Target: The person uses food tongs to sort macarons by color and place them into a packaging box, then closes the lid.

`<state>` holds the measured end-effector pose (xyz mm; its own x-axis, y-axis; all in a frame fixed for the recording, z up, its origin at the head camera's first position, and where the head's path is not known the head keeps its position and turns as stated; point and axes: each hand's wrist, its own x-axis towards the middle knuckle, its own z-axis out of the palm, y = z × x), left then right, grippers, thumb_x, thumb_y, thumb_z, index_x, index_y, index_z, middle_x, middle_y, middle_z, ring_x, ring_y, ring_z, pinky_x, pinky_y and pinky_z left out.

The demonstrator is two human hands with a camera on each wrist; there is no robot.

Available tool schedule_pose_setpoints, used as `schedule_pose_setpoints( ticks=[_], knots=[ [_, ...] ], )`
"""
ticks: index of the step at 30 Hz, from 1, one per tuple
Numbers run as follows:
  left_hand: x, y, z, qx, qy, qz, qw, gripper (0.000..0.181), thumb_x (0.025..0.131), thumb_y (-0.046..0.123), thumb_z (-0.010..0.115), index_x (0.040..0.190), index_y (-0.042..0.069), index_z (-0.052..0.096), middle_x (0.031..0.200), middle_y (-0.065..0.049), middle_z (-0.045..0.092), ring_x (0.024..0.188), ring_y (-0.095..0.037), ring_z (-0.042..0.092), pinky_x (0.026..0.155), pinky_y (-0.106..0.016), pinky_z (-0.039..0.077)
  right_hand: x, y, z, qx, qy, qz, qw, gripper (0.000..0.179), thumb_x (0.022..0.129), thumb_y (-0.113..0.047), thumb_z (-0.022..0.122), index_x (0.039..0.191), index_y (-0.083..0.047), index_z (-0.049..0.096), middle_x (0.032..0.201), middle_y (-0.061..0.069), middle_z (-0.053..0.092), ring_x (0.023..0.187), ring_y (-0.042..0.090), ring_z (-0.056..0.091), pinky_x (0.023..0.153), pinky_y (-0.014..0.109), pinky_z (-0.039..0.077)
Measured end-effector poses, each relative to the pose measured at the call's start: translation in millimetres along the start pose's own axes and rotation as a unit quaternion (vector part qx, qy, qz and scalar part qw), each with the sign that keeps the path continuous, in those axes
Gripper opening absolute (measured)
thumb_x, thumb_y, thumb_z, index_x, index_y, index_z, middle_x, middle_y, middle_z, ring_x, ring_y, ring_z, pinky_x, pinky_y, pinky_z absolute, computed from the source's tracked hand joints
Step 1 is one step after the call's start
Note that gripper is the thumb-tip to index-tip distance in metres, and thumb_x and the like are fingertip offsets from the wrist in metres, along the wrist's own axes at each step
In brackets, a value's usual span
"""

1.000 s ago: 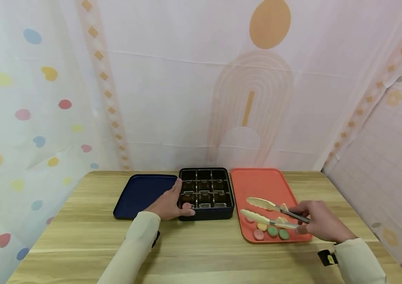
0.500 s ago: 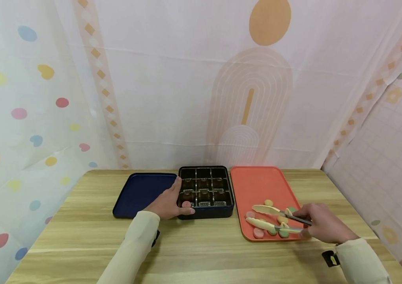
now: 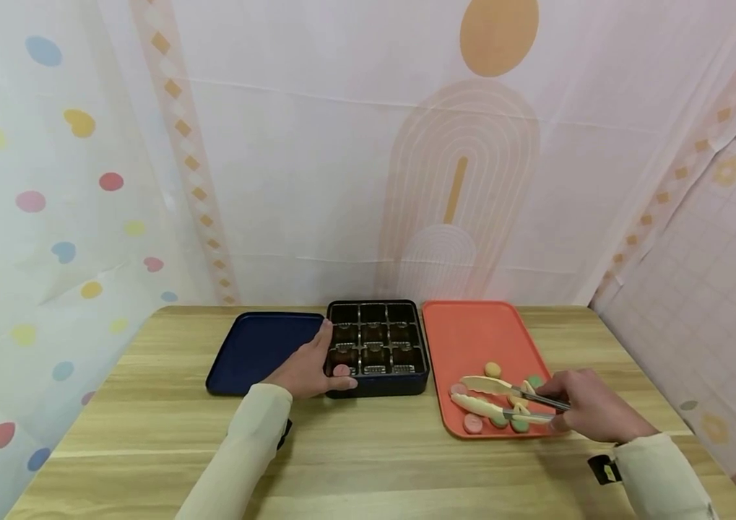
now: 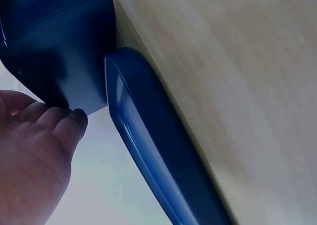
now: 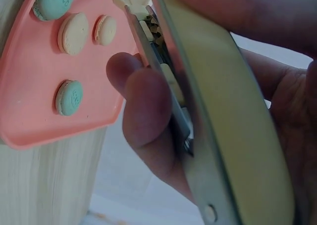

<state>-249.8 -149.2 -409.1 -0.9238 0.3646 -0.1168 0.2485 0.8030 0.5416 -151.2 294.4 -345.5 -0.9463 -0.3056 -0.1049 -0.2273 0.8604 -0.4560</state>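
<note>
My left hand (image 3: 305,368) rests against the left side of a dark blue box (image 3: 377,386), thumb along its front corner and fingers stretched along the side. A pink macaron (image 3: 341,370) sits in the box's front-left compartment. My right hand (image 3: 591,408) grips metal tongs with cream-coloured tips (image 3: 479,406), their arms spread apart low over the orange-red tray (image 3: 472,332). Around and under the tips lie several macarons: a pink one (image 3: 473,423) in front, a yellow one (image 3: 492,370) behind, green ones (image 3: 520,425) near the front edge. The tongs partly hide some macarons.
A dark blue lid (image 3: 263,354) lies left of the box, its rim close to the box wall in the left wrist view. The wooden table (image 3: 368,462) runs in front of everything. A patterned cloth (image 3: 315,180) hangs right behind the table.
My right hand has brought the tongs slightly right and towards me over the macarons, uncovering the yellow one behind, then nearly stopped. The left hand stays on the box.
</note>
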Motion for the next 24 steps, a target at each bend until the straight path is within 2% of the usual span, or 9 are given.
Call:
schedule_pose_setpoints(
  ticks=[3, 13, 18, 24],
  knots=[
    [-0.1, 0.6, -0.8, -0.002, 0.0, 0.001, 1.0, 0.127, 0.082, 0.064, 0.073, 0.162, 0.007, -0.007, 0.17, -0.016, -0.003, 0.153, -0.044, 0.022, 0.12, -0.06, 0.03, -0.1, -0.6, 0.0, -0.002, 0.0, 0.0, 1.0, 0.04, 0.07, -0.001, 0.085, 0.109, -0.001, 0.077, 0.098, 0.006, 0.075, 0.08, 0.012, 0.062, 0.065, 0.025, 0.05],
    [-0.5, -0.2, -1.2, -0.003, -0.001, -0.003, 1.0, 0.126, 0.082, 0.064, 0.073, 0.162, 0.009, -0.007, 0.17, -0.013, -0.005, 0.154, -0.043, 0.02, 0.121, -0.059, 0.029, 1.7, -2.7, -2.4, 0.005, -0.008, -0.04, 0.9991, 0.032, 0.069, 0.001, 0.083, 0.1, -0.005, 0.078, 0.081, -0.006, 0.07, 0.066, 0.003, 0.049, 0.06, 0.021, 0.043],
    [-0.8, 0.4, -1.5, 0.002, -0.001, -0.004, 1.0, 0.126, 0.082, 0.065, 0.072, 0.162, 0.01, -0.007, 0.17, -0.012, -0.006, 0.154, -0.042, 0.02, 0.121, -0.059, 0.029, 2.1, -3.2, -3.7, 0.0, -0.008, -0.043, 0.999, 0.035, 0.069, 0.0, 0.084, 0.103, -0.004, 0.078, 0.086, -0.003, 0.074, 0.069, 0.002, 0.053, 0.061, 0.022, 0.045],
    [-1.6, 0.7, -1.4, -0.001, -0.003, 0.001, 1.0, 0.126, 0.082, 0.065, 0.072, 0.162, 0.008, -0.006, 0.17, -0.014, -0.006, 0.153, -0.044, 0.021, 0.12, -0.06, 0.03, 0.5, -3.6, -9.1, 0.007, -0.011, -0.041, 0.9991, 0.04, 0.07, 0.0, 0.083, 0.109, 0.002, 0.076, 0.095, 0.007, 0.076, 0.075, 0.004, 0.062, 0.063, 0.022, 0.05]
  ],
)
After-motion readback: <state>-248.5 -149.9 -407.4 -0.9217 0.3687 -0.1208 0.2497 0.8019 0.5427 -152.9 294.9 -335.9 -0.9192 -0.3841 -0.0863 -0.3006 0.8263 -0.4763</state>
